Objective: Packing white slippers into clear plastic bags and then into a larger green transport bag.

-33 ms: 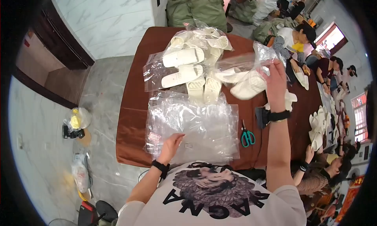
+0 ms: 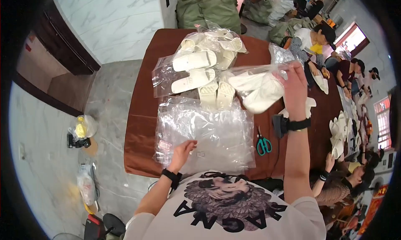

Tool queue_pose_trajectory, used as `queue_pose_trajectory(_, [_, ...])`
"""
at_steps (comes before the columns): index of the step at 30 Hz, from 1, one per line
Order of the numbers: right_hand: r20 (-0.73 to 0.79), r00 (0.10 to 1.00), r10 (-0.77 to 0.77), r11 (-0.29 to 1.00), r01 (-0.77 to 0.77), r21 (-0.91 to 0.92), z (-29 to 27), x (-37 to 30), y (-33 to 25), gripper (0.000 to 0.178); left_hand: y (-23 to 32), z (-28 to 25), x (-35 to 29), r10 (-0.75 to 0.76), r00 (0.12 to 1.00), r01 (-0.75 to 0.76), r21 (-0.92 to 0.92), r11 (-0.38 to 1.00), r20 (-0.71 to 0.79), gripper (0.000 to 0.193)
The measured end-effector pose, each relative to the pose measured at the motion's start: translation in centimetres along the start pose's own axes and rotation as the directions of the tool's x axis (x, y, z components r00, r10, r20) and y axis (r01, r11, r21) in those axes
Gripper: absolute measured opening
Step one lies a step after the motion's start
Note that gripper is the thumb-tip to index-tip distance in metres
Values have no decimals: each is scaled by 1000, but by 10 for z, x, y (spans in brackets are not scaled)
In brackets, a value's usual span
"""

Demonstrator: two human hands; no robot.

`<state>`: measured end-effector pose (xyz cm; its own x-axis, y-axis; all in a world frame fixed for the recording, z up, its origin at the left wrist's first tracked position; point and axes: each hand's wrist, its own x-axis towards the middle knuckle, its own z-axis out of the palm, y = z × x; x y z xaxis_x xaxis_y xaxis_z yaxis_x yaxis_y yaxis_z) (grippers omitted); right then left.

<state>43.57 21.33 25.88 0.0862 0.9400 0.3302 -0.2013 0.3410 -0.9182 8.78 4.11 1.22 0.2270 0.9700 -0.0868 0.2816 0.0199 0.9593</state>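
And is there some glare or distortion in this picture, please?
In the head view, white glare streaks the stacked clear bags near the left hand; also in the head view, the window looks overly bright, and the red banner slants near the fisheye rim.

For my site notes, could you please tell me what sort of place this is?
Probably a packing workshop, going by the bagged slippers, the clear bags and the green sacks.

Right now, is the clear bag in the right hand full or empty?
Full: white slippers show through the clear bag, gripped by the right hand.
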Motion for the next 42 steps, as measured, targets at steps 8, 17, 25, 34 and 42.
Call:
queue_pose_trajectory(8, [690,717,-99,953,-132,274,-29,-132,-50,17,24,5,38,-279,882,470,-742,479,379,62])
queue_pose_trajectory(17, [-2,954,300,944,-297,144,-7,-135,-27,14,-17,31,46,-373,836,549,-634,545,403,54])
queue_pose_trajectory(25, [244,967,70,988,-101,120,85,-54,-95,11,8,34,42,-312,876,465,-480,744,367,54])
queue_pose_trajectory(34, [477,832,285,938,-345,41,3,-132,-84,15,-27,-11,39,43,963,198,-810,552,265,60])
queue_pose_trajectory(42, [-54,709,703,699,-703,-132,-75,-253,104,13,-52,-24,15,-421,906,346,-657,670,47,48])
